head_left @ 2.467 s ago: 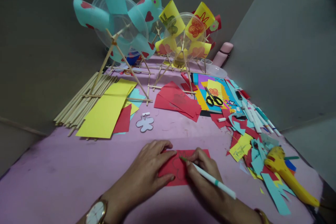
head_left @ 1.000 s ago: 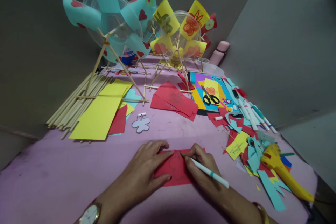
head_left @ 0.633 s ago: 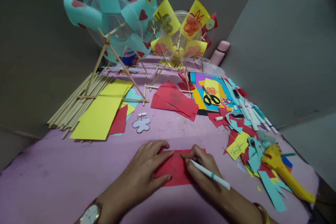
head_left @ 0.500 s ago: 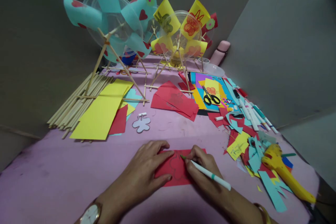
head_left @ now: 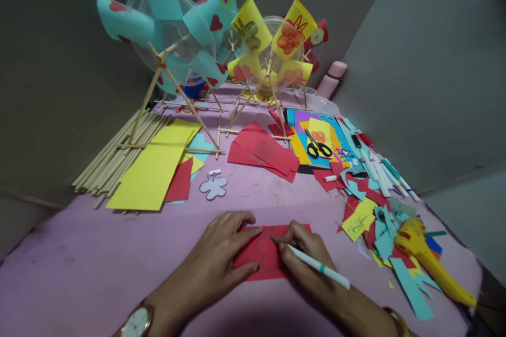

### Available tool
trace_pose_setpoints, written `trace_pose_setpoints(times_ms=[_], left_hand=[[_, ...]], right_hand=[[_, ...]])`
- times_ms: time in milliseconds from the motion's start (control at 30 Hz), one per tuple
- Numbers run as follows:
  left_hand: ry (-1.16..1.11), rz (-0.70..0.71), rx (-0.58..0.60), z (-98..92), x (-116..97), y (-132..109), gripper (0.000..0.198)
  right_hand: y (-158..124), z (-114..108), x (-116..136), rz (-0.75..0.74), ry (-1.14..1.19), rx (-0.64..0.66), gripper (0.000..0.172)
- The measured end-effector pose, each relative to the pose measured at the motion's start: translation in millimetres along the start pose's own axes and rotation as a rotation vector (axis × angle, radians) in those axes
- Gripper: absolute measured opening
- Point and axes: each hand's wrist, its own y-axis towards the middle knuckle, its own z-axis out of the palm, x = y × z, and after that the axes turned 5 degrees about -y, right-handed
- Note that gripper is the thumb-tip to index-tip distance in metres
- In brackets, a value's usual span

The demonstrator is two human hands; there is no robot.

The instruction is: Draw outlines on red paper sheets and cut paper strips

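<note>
A piece of red paper [head_left: 249, 268] with a dark curved outline on it lies flat on the table in front of me. My left hand [head_left: 225, 253] rests over its left side, fingers and thumb apart. Between the fingertips of my right hand [head_left: 304, 253] is a white marker [head_left: 320, 267] with a green tip and a green band. Its tip is at the upper part of the outline. Beyond the paper lies a pale butterfly-shaped cutout [head_left: 213, 187]. Farther back is a stack of red paper pieces [head_left: 253, 145] with a faint drawing on the top one.
At left, yellow paper strips [head_left: 152, 168] overlap a pile of wooden sticks [head_left: 103, 152]. Stick-framed paper wheels [head_left: 271, 58] stand at the back. Black-handled scissors [head_left: 318, 147], markers [head_left: 373, 168], paper scraps [head_left: 358, 221] and a yellow glue gun [head_left: 430, 260] occupy the right.
My right hand has shifted the marker very slightly, its back end a little lower and to the right. My left hand and the red paper stay in place.
</note>
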Motion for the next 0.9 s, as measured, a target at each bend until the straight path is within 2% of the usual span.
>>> trace_pose_setpoints(times_ms=[200,367,600,733,900], left_hand=[[0.001,-0.012,0.017,-0.8,-1,-1,0.046],[-0.008,-0.024,0.017,-0.6,-1,0,0.046],[-0.021,-0.002,-0.012,-0.6,0,1,0.043],[-0.020,-0.001,-0.021,-0.7,0,1,0.044],[-0.026,0.011,-0.018,-2.0,-1,0,0.045]], right_hand=[[-1,0,2,0.049,0.069,-0.037,0.010],[1,2,-1,-0.015,0.123,-0.050,0.011],[3,2,-1,-0.008,0.169,-0.079,0.011],[6,-1,-4,0.053,0.223,-0.151,0.008],[13,-7,-1,0.123,0.289,-0.270,0.012]])
